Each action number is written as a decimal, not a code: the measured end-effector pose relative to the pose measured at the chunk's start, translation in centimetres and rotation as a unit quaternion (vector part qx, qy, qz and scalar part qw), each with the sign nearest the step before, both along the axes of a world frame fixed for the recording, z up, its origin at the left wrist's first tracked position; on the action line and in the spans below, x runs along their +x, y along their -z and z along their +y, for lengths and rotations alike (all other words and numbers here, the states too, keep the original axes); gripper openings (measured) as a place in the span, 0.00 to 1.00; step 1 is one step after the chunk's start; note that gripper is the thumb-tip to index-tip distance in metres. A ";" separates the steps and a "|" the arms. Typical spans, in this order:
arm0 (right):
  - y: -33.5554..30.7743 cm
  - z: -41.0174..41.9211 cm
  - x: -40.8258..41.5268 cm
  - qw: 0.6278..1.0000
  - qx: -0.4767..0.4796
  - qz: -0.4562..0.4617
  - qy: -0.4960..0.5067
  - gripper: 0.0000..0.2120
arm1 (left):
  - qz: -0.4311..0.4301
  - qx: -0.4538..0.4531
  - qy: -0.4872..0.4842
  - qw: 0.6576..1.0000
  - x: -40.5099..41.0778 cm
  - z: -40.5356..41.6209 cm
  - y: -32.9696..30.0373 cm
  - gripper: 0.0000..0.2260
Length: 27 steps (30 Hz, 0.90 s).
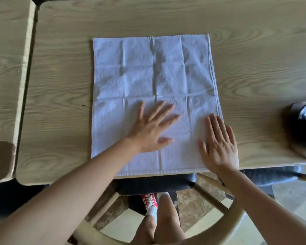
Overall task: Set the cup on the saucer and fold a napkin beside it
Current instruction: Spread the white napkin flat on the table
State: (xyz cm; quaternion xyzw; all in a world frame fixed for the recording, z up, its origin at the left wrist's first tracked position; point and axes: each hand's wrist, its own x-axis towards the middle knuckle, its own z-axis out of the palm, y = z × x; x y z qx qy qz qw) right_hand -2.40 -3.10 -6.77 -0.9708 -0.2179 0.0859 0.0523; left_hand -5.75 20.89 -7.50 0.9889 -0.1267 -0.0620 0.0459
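Napkin [154, 101] lies unfolded on the bench [254, 68], near edge at the bench's rim. Left hand [153, 128] and right hand [219, 147], fingers spread, press it flat. Smoothing step; next, probably lifting one edge to fold.

A dining or café setting: two wood-grain tables [254, 50] pushed together, a curved wooden chair [219, 206] tucked under

Napkin [154, 96] spread flat on table [254, 71], near edge. Left hand [148, 131] on napkin centre-front; right hand [219, 147] on right front corner. Cup [302, 128] far right, table edge.
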 end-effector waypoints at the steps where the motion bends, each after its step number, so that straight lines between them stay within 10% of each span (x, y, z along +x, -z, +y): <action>1: -0.1 0.0 0.0 1.000 0.000 0.001 0.001 0.31 | 0.006 -0.003 -0.027 1.000 0.7 1.7 0.2 0.32; 10: -1.4 0.3 -0.2 1.000 -0.003 0.030 -0.004 0.31 | -0.013 -0.004 -0.263 0.965 5.0 15.2 0.2 0.33; 27: 0.4 18.4 10.9 0.986 0.034 -0.010 -0.161 0.30 | -0.032 0.009 -0.259 0.965 5.0 15.3 0.2 0.33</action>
